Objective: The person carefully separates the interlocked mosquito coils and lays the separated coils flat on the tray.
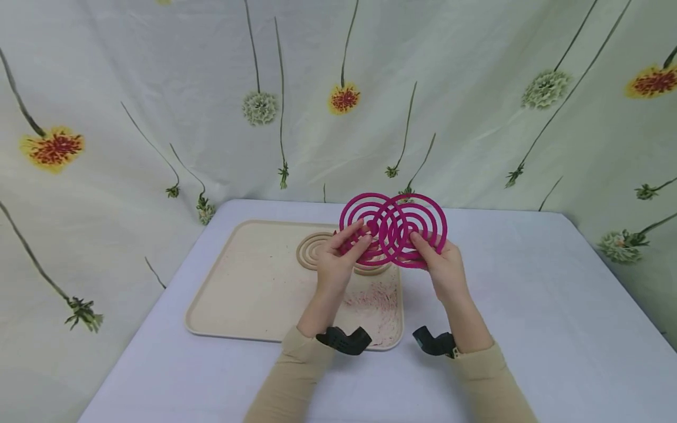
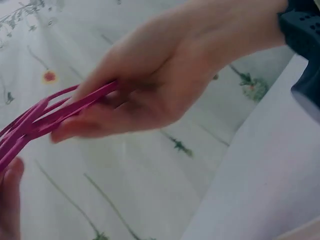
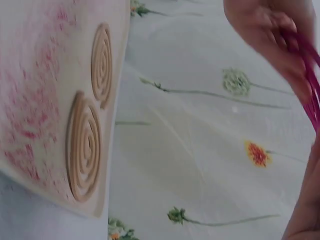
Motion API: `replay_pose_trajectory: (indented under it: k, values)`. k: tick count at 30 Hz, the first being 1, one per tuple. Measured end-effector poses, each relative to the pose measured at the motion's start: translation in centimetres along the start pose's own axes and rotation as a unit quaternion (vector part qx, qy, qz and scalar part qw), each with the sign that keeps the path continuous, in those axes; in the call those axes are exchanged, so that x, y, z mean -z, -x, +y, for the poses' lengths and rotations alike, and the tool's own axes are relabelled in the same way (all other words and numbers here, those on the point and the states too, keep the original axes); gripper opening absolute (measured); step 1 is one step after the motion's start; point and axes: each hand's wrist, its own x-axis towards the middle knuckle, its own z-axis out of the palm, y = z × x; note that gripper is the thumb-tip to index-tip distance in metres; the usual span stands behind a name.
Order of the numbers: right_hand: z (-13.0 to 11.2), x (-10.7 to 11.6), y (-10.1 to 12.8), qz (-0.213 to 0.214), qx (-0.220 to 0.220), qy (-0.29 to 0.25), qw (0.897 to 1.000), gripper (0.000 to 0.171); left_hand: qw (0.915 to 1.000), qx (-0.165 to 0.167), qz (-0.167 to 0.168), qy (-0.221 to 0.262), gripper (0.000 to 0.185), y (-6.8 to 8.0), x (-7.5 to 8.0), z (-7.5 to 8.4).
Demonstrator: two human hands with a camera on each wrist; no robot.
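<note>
Two magenta spiral coils are held upright above the table, partly interlocked: the left coil (image 1: 364,212) overlaps the right coil (image 1: 424,226). My left hand (image 1: 351,242) pinches the left coil's lower edge between thumb and fingers. My right hand (image 1: 431,251) grips the right coil's lower edge the same way. In the left wrist view the left hand (image 2: 165,80) clamps the thin coil strands (image 2: 45,117) edge-on, and a fingertip of the other hand (image 2: 10,195) shows at the lower left. The right wrist view catches the coil strands (image 3: 312,97) at its right edge.
A beige tray (image 1: 238,294) with reddish smears lies on the white table (image 1: 529,329) under the hands. Two beige spiral shapes (image 3: 85,145) (image 3: 102,65) sit at its far side. A flowered cloth (image 1: 158,117) hangs behind. Black camera mounts (image 1: 344,341) sit on both wrists.
</note>
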Motion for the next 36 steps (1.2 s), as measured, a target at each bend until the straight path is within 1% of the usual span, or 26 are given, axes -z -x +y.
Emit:
replay_pose_trajectory:
  k: [2, 4, 5, 7, 9, 11, 12, 14, 16, 18, 20, 21, 22, 23, 26, 27, 28, 29, 30, 31, 32, 34, 36]
  values:
    - [0.3, -1.0, 0.2, 0.050, 0.007, -0.058, 0.997, 0.040, 0.9994, -0.030, 0.010, 0.015, 0.032, 0.4, -0.9, -0.5]
    - [0.4, -1.7, 0.4, 0.079, 0.009, -0.096, 0.992, 0.040, 0.9987, -0.045, -0.002, 0.023, 0.032, 0.6, -1.3, -1.0]
    - [0.4, -1.8, 0.4, 0.085, 0.007, -0.104, 0.991, 0.040, 0.9985, -0.047, -0.013, 0.023, 0.033, 0.7, -1.3, -1.0]
    - [0.3, -1.6, 0.3, 0.076, -0.006, -0.105, 0.991, 0.042, 0.9979, -0.042, -0.042, 0.023, 0.035, 0.6, -1.1, -0.9]
    - [-0.1, -0.8, 0.1, 0.037, -0.025, -0.090, 0.995, 0.044, 0.9964, -0.035, -0.075, 0.018, 0.037, 0.3, -0.5, -0.6]
    - [-0.5, 0.3, -0.1, -0.028, -0.031, -0.063, 0.997, 0.044, 0.9939, -0.030, -0.106, 0.004, 0.037, 0.0, 0.4, -0.2]
    - [-0.7, 1.0, -0.2, -0.067, -0.030, -0.046, 0.996, 0.043, 0.9925, -0.024, -0.120, -0.001, 0.038, -0.2, 0.9, 0.1]
    - [-0.9, 2.3, -0.3, -0.141, -0.014, -0.009, 0.990, 0.038, 0.9894, -0.016, -0.143, -0.018, 0.038, -0.5, 1.7, 0.5]
    - [-1.2, 3.4, -0.4, -0.195, 0.002, 0.024, 0.980, 0.034, 0.9872, -0.007, -0.154, -0.039, 0.037, -0.7, 2.6, 0.9]
    - [-1.3, 4.4, -0.5, -0.233, 0.009, 0.056, 0.971, 0.031, 0.9853, -0.001, -0.164, -0.050, 0.036, -0.9, 3.2, 1.3]
    - [-1.4, 5.3, -0.5, -0.262, 0.007, 0.080, 0.962, 0.030, 0.9817, -0.002, -0.180, -0.061, 0.035, -1.1, 3.9, 1.6]
    - [-1.5, 5.7, -0.5, -0.278, 0.003, 0.090, 0.956, 0.029, 0.9781, -0.003, -0.198, -0.065, 0.035, -1.2, 4.2, 1.7]
    - [-1.6, 6.1, -0.5, -0.297, -0.003, 0.101, 0.950, 0.027, 0.9719, -0.005, -0.224, -0.072, 0.035, -1.2, 4.4, 1.9]
    - [-1.6, 6.5, -0.5, -0.321, -0.007, 0.111, 0.940, 0.024, 0.9633, -0.004, -0.257, -0.077, 0.035, -1.3, 4.7, 2.0]
    - [-1.8, 7.3, -0.4, -0.401, -0.015, 0.129, 0.907, 0.018, 0.9310, 0.000, -0.348, -0.111, 0.037, -1.3, 5.0, 2.1]
    - [-1.8, 7.4, -0.4, -0.423, -0.019, 0.132, 0.896, 0.016, 0.9217, 0.001, -0.368, -0.121, 0.037, -1.3, 5.0, 2.2]
    - [-1.8, 7.4, -0.4, -0.440, -0.018, 0.135, 0.888, 0.015, 0.9153, 0.003, -0.381, -0.130, 0.038, -1.2, 5.0, 2.2]
    - [-1.7, 7.4, -0.4, -0.451, -0.014, 0.137, 0.882, 0.014, 0.9134, 0.009, -0.385, -0.133, 0.039, -1.2, 4.9, 2.2]
    - [-1.7, 7.4, -0.4, -0.452, -0.014, 0.140, 0.881, 0.014, 0.9149, 0.013, -0.380, -0.135, 0.039, -1.2, 4.8, 2.2]
    - [-1.7, 7.3, -0.5, -0.444, -0.015, 0.146, 0.884, 0.015, 0.9194, 0.020, -0.371, -0.129, 0.040, -1.2, 4.7, 2.1]
    - [-1.7, 7.2, -0.5, -0.432, -0.014, 0.148, 0.889, 0.015, 0.9252, 0.026, -0.358, -0.122, 0.041, -1.2, 4.7, 2.1]
    - [-1.7, 7.0, -0.6, -0.399, -0.011, 0.150, 0.905, 0.019, 0.9408, 0.042, -0.320, -0.104, 0.042, -1.1, 4.5, 2.0]
    - [-1.8, 6.7, -0.6, -0.353, -0.012, 0.151, 0.923, 0.022, 0.9570, 0.050, -0.272, -0.087, 0.043, -1.1, 4.2, 1.9]
